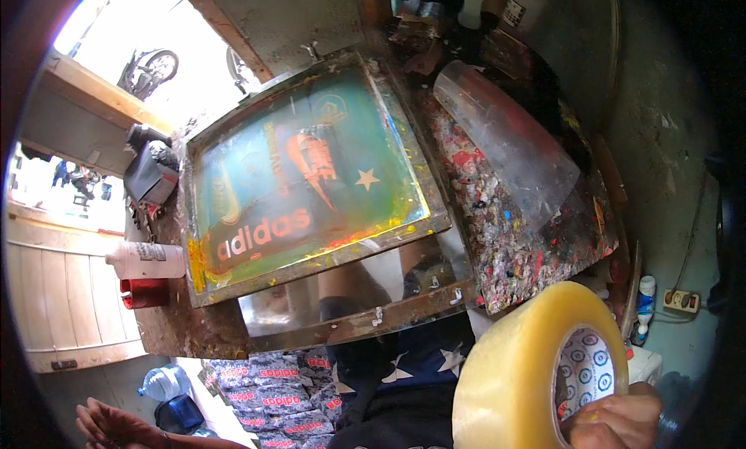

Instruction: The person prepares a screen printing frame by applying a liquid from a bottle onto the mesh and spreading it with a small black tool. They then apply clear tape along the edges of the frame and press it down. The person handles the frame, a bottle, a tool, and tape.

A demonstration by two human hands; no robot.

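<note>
Close to the camera at the lower right, my right hand (pixel 615 419) grips a large roll of yellowish packing tape (pixel 497 371), its fingers hooked into the patterned cardboard core. At the lower left my left hand (pixel 116 427) is open, fingers stretched out and nothing in them. Ahead lies a screen-printing frame (pixel 326 262) with a blue-green mesh (pixel 256 169), stencilled with lettering, logos and a star. Yellow and red ink smears mark its edges. Beneath its near side shows a shiny glass-like surface (pixel 291 297) on the wooden bench.
A curved transparent plastic sheet (pixel 509 142) lies on a paint-crusted board (pixel 497 262) to the right. Bottles (pixel 148 260), a red cup (pixel 148 293) and a dark jug (pixel 151 177) stand left. Printed dark fabric pieces (pixel 272 394) lie below. A power socket (pixel 681 300) is on the right wall.
</note>
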